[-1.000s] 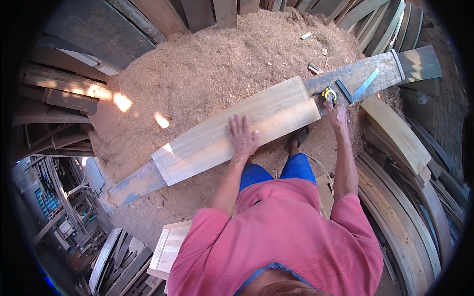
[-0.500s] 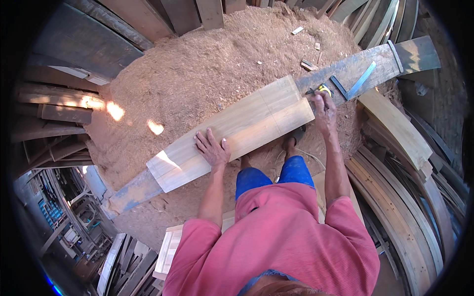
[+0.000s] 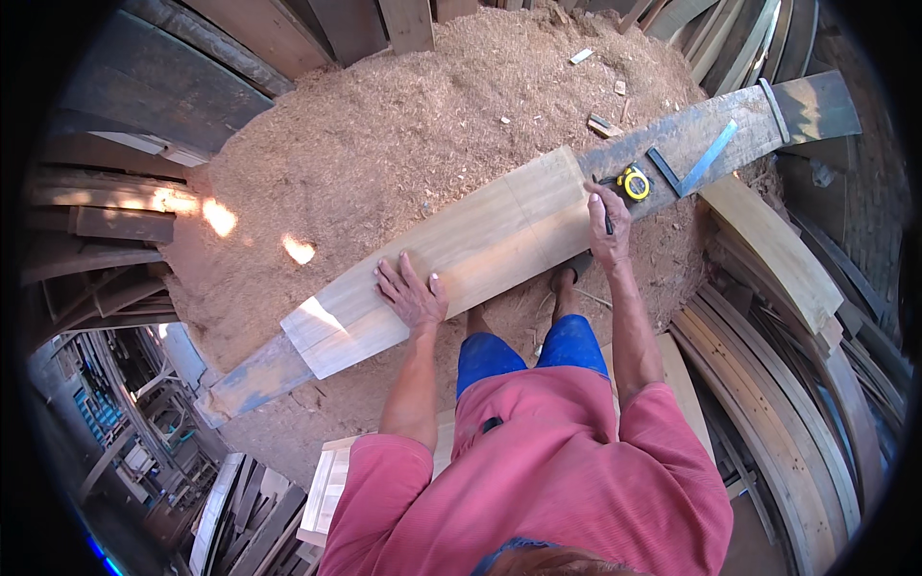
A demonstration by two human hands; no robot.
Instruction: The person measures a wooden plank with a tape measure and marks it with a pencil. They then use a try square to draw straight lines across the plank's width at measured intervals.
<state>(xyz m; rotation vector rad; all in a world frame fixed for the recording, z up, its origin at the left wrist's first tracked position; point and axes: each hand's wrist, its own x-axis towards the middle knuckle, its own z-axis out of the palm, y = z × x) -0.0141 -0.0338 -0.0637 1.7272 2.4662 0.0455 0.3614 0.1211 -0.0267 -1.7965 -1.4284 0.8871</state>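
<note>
Fingers (image 3: 408,267) of the left hand (image 3: 419,299) lie spread on a long pale wooden board (image 3: 499,238). The right hand (image 3: 616,237) grips a slim black stick (image 3: 608,225) near a yellow-and-black tape measure (image 3: 634,182).

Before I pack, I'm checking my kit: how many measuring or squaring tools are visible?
2, both on the worn plank: the yellow tape measure beside the pale board, and the L-shaped square farther right. Others may be hidden.
</note>
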